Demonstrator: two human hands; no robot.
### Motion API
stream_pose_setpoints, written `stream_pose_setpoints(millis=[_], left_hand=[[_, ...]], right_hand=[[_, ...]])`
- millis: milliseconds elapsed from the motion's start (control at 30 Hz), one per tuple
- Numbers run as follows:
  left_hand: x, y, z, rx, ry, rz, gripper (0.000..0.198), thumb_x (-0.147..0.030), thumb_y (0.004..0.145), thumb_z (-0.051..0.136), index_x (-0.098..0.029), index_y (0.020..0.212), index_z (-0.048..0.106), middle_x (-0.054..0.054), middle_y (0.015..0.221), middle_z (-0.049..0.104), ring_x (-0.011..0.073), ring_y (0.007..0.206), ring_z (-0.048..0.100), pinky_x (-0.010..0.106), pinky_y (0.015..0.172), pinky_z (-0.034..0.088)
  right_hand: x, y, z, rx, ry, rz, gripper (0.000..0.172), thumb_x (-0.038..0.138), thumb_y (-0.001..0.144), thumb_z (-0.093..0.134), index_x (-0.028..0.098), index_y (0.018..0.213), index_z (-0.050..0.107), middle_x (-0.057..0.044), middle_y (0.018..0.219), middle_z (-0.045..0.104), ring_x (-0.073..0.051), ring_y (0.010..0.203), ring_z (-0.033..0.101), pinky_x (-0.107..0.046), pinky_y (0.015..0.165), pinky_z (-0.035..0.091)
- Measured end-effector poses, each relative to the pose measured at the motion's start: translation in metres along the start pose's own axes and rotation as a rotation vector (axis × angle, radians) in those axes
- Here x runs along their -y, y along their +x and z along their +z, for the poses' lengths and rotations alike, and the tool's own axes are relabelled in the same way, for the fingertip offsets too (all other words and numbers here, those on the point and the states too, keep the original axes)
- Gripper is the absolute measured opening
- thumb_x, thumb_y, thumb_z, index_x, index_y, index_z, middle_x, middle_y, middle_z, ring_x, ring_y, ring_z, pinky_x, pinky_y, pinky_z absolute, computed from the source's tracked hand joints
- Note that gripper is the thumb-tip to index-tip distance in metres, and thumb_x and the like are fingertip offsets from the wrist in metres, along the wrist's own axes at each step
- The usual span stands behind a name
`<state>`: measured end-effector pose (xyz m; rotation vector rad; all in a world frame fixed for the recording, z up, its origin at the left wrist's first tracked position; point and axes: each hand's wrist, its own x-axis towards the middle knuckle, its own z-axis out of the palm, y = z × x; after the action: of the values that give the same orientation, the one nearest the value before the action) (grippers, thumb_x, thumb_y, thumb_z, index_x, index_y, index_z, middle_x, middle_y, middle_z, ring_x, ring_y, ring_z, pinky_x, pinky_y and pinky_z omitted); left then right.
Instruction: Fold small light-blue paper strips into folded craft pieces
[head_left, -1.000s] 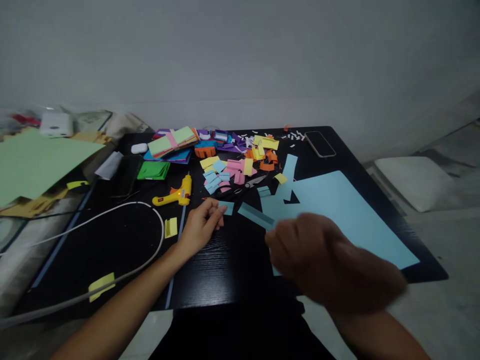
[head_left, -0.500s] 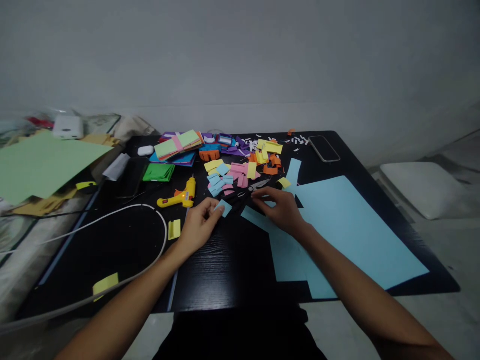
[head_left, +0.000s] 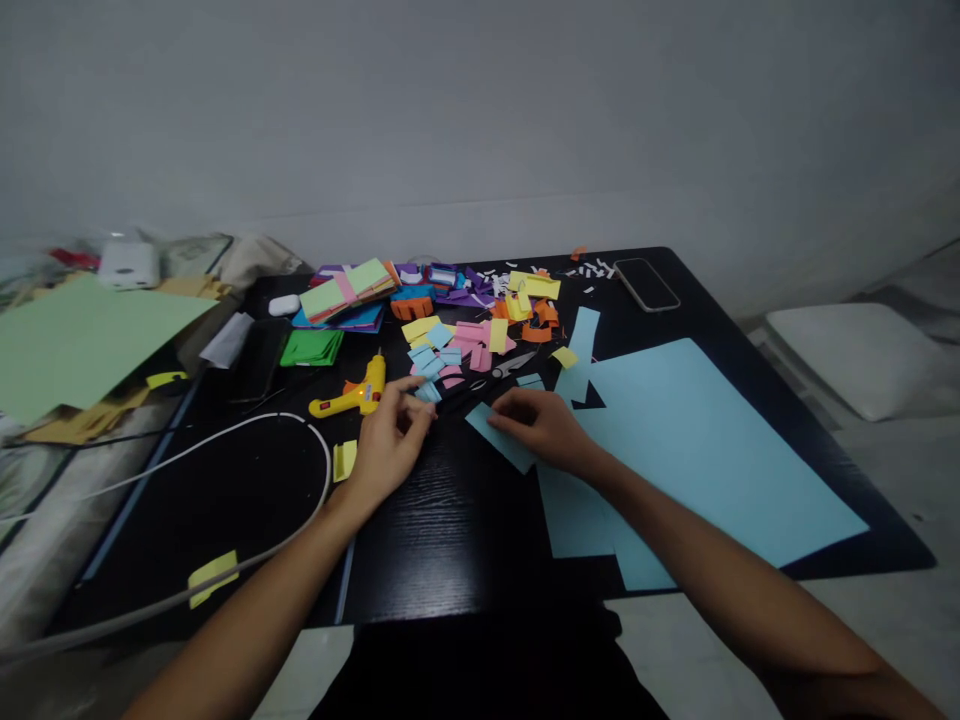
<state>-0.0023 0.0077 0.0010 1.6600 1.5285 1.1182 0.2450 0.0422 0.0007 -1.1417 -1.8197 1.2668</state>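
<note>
Blue strip (head_left: pixel 504 444) pinched under right hand (head_left: pixel 544 428), blue tab (head_left: pixel 430 393) beside left hand (head_left: pixel 388 440), that hand's hold unclear

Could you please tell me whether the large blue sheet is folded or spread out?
Spread out: the sheet lies flat on the table, its broad face showing with no fold visible.
</note>
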Motion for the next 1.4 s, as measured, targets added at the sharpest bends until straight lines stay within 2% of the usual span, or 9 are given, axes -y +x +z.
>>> stream_pose_setpoints(millis=[67, 100, 233, 500, 667, 933, 1100, 1300, 1400], left_hand=[[-0.007, -0.004, 0.001, 0.107, -0.021, 0.033, 0.026, -0.041, 0.099, 0.060, -0.019, 0.109, 0.070, 0.002, 0.083, 0.072, 0.0152, 0.070, 0.064, 0.027, 0.066, 0.049], [-0.010, -0.006, 0.002, 0.172, -0.021, 0.048, 0.027, -0.042, 0.100, 0.059, -0.019, 0.098, 0.072, 0.002, 0.081, 0.071, 0.0154, 0.070, 0.063, 0.027, 0.066, 0.048], [-0.015, -0.013, 0.009, 0.287, -0.073, 0.030, 0.025, -0.043, 0.095, 0.067, -0.019, 0.094, 0.072, 0.001, 0.075, 0.067, 0.0152, 0.068, 0.061, 0.028, 0.066, 0.048], [-0.014, -0.013, 0.011, 0.253, -0.208, -0.031, 0.031, -0.040, 0.091, 0.074, -0.021, 0.115, 0.073, 0.001, 0.080, 0.067, 0.0147, 0.071, 0.060, 0.028, 0.068, 0.050], [-0.014, -0.011, 0.009, 0.252, -0.282, -0.076, 0.029, -0.040, 0.091, 0.074, -0.019, 0.111, 0.073, 0.000, 0.077, 0.064, 0.0135, 0.069, 0.058, 0.027, 0.066, 0.049], [-0.013, -0.008, 0.010, 0.175, -0.383, -0.110, 0.034, -0.042, 0.084, 0.080, -0.020, 0.107, 0.068, -0.003, 0.072, 0.058, 0.0119, 0.063, 0.057, 0.023, 0.055, 0.049], [-0.014, -0.005, 0.008, 0.142, -0.428, -0.112, 0.032, -0.039, 0.084, 0.079, -0.021, 0.106, 0.066, -0.003, 0.072, 0.058, 0.0112, 0.059, 0.056, 0.024, 0.052, 0.051], [-0.013, -0.004, 0.011, 0.106, -0.505, -0.127, 0.035, -0.034, 0.083, 0.080, -0.021, 0.109, 0.062, -0.004, 0.073, 0.060, 0.0113, 0.061, 0.059, 0.021, 0.049, 0.050], [-0.011, -0.005, 0.012, 0.120, -0.535, -0.133, 0.039, -0.032, 0.082, 0.082, -0.022, 0.111, 0.057, -0.001, 0.083, 0.066, 0.0113, 0.064, 0.061, 0.021, 0.051, 0.053]], right_hand=[[0.001, -0.001, 0.006, 0.032, 0.177, 0.054, 0.022, 0.040, 0.085, 0.079, 0.019, 0.088, 0.071, -0.003, 0.081, 0.073, -0.016, 0.072, 0.065, -0.030, 0.068, 0.050], [0.002, -0.002, 0.009, 0.046, 0.252, 0.075, 0.024, 0.040, 0.084, 0.081, 0.019, 0.087, 0.070, -0.002, 0.081, 0.072, -0.016, 0.072, 0.066, -0.030, 0.068, 0.051], [0.001, -0.004, 0.019, 0.084, 0.456, 0.124, 0.031, 0.038, 0.077, 0.088, 0.020, 0.088, 0.066, 0.002, 0.076, 0.069, -0.014, 0.070, 0.064, -0.028, 0.069, 0.050], [0.006, -0.007, 0.017, 0.203, 0.627, 0.184, 0.035, 0.034, 0.072, 0.093, 0.020, 0.086, 0.063, 0.001, 0.085, 0.071, -0.014, 0.079, 0.067, -0.028, 0.076, 0.054], [0.011, -0.007, 0.013, 0.281, 0.697, 0.217, 0.033, 0.031, 0.072, 0.093, 0.019, 0.090, 0.068, 0.001, 0.087, 0.074, -0.014, 0.083, 0.071, -0.029, 0.082, 0.058], [0.005, -0.002, 0.016, 0.148, 0.730, 0.229, 0.047, 0.028, 0.067, 0.096, 0.021, 0.105, 0.069, -0.001, 0.091, 0.079, -0.017, 0.082, 0.076, -0.033, 0.079, 0.064], [0.003, -0.001, 0.014, 0.115, 0.699, 0.222, 0.045, 0.027, 0.071, 0.093, 0.020, 0.110, 0.072, -0.001, 0.089, 0.078, -0.016, 0.079, 0.075, -0.033, 0.078, 0.064], [0.005, -0.002, 0.013, 0.098, 0.668, 0.200, 0.036, 0.029, 0.070, 0.095, 0.019, 0.098, 0.076, -0.002, 0.088, 0.078, -0.016, 0.079, 0.073, -0.033, 0.077, 0.062], [0.006, -0.002, 0.014, 0.099, 0.654, 0.180, 0.030, 0.031, 0.071, 0.094, 0.019, 0.091, 0.075, -0.001, 0.085, 0.077, -0.015, 0.077, 0.072, -0.032, 0.076, 0.062]])
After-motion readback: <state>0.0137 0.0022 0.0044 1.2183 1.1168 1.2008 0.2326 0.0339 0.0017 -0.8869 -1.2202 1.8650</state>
